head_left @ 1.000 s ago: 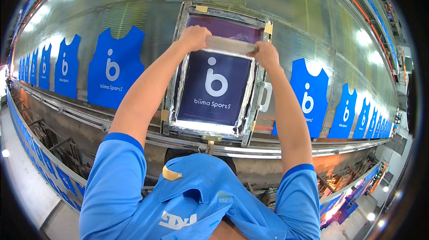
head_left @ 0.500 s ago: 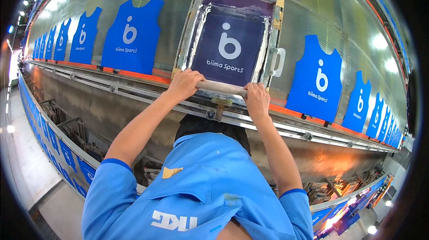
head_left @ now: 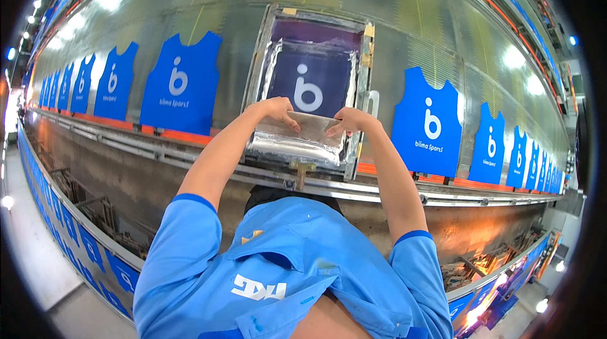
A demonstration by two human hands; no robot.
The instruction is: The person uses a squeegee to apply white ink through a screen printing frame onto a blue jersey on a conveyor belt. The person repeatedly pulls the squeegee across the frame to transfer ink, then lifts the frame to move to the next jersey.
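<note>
A metal-framed printing screen (head_left: 364, 45) lies on the long table, its dark mesh (head_left: 288, 67) bearing a white symbol. Both my hands are on a wide pale squeegee (head_left: 310, 125) laid crosswise over the screen's nearer part, hiding what is beneath it. My left hand (head_left: 279, 113) grips its left end, thumb over the face; my right hand (head_left: 346, 123) grips the right end likewise. A white handle (head_left: 374, 104) sticks out from the frame's right side. Blue vest-shaped fabric pieces (head_left: 171, 89) (head_left: 425, 143) with white prints lie on either side of the screen.
The long sloped table (head_left: 240, 42) carries rows of similar blue pieces shrinking away left and right. A metal rail (head_left: 395, 192) runs along the near edge, close to my body. Below it are a trough and stacked frames (head_left: 474, 266); another rack of blue pieces (head_left: 95, 244) stands behind me.
The squeegee came from the screen's far end down to its near edge, then back up slightly, now tilted with its broad face showing. My hands moved with it; the view shifted too.
</note>
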